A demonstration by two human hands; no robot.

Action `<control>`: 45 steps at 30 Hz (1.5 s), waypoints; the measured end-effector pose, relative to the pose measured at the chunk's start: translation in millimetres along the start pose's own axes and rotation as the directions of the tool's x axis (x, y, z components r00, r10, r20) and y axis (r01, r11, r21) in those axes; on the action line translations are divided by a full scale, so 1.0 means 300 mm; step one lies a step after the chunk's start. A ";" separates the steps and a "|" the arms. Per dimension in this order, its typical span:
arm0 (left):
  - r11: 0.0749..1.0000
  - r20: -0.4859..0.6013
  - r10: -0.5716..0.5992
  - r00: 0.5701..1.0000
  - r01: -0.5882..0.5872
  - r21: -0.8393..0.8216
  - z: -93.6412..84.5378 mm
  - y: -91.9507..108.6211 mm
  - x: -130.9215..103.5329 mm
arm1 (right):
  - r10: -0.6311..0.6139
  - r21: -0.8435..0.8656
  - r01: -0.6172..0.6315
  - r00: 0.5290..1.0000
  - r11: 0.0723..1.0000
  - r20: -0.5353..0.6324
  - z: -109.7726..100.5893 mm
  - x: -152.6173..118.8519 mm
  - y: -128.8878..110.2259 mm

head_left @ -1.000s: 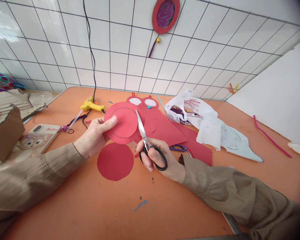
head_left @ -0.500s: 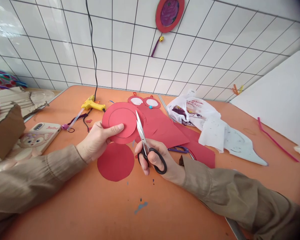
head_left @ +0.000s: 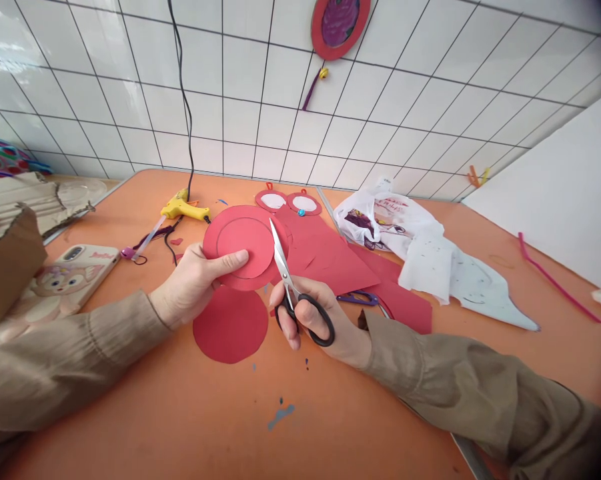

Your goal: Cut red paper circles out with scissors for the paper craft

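Between the thumb and fingers of my left hand is a red paper disc with a smaller circle drawn inside its edge. My right hand has its fingers through the black handles of a pair of scissors. The blades point up and look almost closed, overlapping the disc's right side; I cannot tell whether they touch the paper. A second red paper circle lies flat on the table just below the disc. Larger red paper sheets are spread behind the scissors.
At the back left lies a yellow glue gun, its cord running up the tiled wall. A phone and cardboard are at left. Purple-handled scissors, a plastic bag and a pink pipe cleaner lie to the right.
The view has shifted very slightly. Both hands, the disc and the scissors keep nearly the same pose, with the disc tilted a touch differently.
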State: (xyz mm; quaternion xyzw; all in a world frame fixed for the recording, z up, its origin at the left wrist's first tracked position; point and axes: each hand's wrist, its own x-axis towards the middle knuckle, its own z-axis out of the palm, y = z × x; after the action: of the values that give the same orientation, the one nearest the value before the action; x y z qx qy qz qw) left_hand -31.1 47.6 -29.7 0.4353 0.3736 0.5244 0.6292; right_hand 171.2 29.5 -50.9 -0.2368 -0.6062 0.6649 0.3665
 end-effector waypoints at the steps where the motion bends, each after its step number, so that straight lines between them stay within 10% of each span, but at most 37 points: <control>1: 1.000 0.002 0.000 1.000 0.000 -0.002 -0.001 0.000 0.000 | 0.003 0.000 -0.003 1.000 1.000 -0.002 0.000 0.000 0.000; 45: 1.000 -0.001 0.006 1.000 -0.006 -0.003 -0.001 -0.003 0.004 | -0.026 -0.051 0.025 1.000 0.998 -0.012 0.009 0.001 0.008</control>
State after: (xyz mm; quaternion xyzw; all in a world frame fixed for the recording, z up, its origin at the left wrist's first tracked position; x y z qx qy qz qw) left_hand -30.9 48.6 -30.6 0.4352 0.3718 0.5268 0.6283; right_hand 168.4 28.2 -52.9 -0.2425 -0.6234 0.6431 0.3728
